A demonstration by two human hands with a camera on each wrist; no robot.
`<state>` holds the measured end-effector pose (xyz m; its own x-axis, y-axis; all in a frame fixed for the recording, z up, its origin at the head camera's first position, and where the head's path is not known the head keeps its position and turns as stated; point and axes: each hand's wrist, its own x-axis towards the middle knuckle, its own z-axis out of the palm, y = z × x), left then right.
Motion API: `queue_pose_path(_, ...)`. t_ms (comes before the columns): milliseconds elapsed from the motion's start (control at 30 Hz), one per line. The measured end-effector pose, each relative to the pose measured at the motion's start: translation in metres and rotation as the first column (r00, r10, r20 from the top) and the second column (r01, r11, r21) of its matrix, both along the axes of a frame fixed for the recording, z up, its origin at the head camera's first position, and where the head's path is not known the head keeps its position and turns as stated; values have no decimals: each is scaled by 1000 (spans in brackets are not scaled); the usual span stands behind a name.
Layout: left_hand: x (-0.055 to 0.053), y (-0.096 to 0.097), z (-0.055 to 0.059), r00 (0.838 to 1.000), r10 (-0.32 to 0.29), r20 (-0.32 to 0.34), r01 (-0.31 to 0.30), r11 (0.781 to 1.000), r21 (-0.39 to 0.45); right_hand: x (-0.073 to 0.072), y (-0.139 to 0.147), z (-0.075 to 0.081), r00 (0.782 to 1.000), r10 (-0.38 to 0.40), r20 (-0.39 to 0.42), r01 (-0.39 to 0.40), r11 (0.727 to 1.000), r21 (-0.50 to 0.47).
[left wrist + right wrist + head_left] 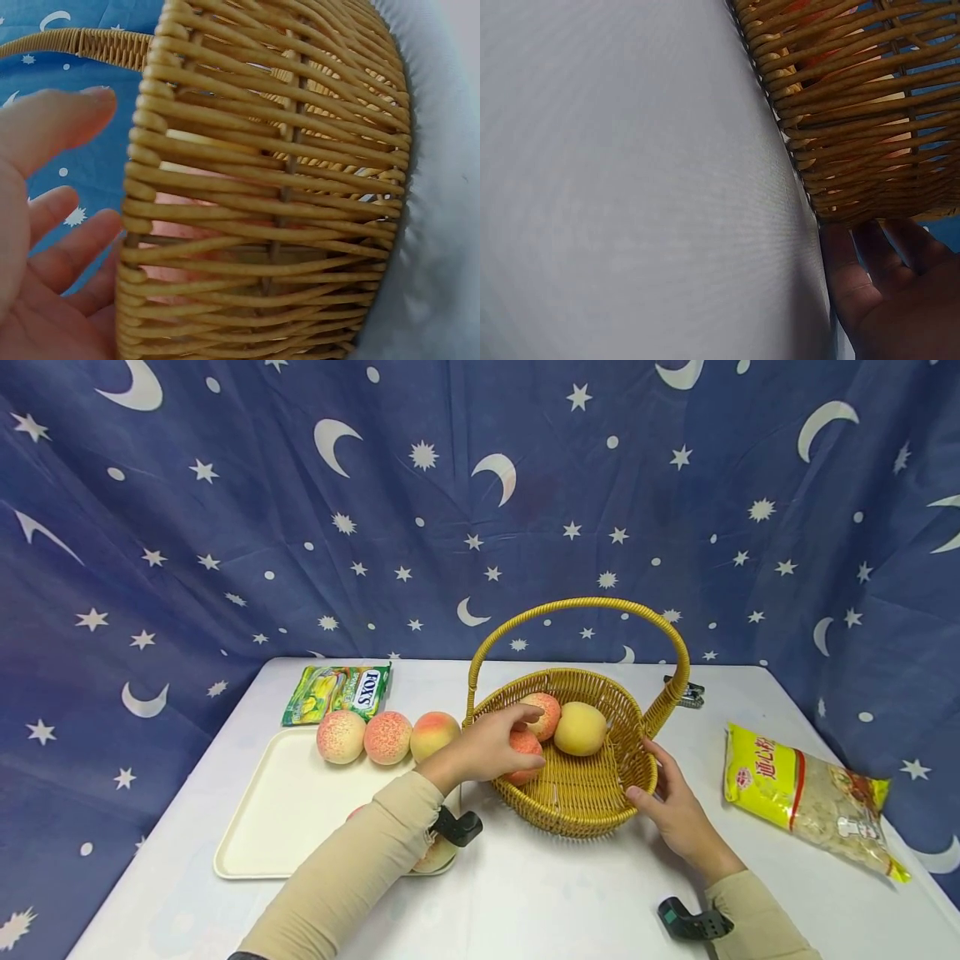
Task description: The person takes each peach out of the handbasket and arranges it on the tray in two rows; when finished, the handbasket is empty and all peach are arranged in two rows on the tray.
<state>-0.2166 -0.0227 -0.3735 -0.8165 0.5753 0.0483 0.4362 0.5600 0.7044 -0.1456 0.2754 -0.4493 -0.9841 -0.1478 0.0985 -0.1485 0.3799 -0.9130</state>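
Observation:
A yellow wicker basket (585,814) with a tall arched handle stands in the middle of the table. Inside it lie a yellow peach (580,729), a speckled pink peach (546,717) and a redder peach (525,758), the last two partly covered by my left hand (495,743). That hand reaches over the left rim with thumb and fingers spread apart. In the left wrist view, nothing shows in its palm. My right hand (678,810) holds the basket's right side, its thumb at the rim; the right wrist view shows fingers (847,277) against the outer wicker.
Left of the basket, a cream tray (262,810) carries several peaches, some hidden under my left sleeve. A green FOX'S packet (337,693) lies behind the tray. At right is a yellow food bag (810,797); a dark metal object (692,693) sits behind the basket handle.

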Motion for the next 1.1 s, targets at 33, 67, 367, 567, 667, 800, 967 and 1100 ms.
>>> queue_pose_path(33,0,0,-1,1000,6,-2,-6,1000,0,0,0,0,1000,-1,-1,1,1000,-1)
queue_pose_path(67,0,0,-2,1000,15,-3,-15,1000,0,0,0,0,1000,-3,-3,3,1000,2)
queue_pose_path(367,-1,0,-4,999,40,-6,-41,999,-29,-1,0,0,1000,0,-9,0,1000,2)
queue_pose_path(567,-1,2,-3,1000,29,-11,-30,998,-63,-1,0,0,1000,-3,-10,3,1000,0)
queue_pose_path(667,-1,2,-2,1000,27,-9,-28,996,-80,0,-1,1,1000,-3,-9,3,1000,-2)
queue_pose_path(800,-4,2,-4,999,29,-14,-30,994,-106,0,-1,1,1000,-5,-8,5,1000,-1)
queue_pose_path(967,-5,1,-5,999,38,-14,-39,991,-130,0,-1,0,1000,-7,-8,7,1000,5)
queue_pose_path(1100,-6,0,-5,999,39,-8,-40,989,-142,0,-1,0,1000,-7,-8,7,1000,4)
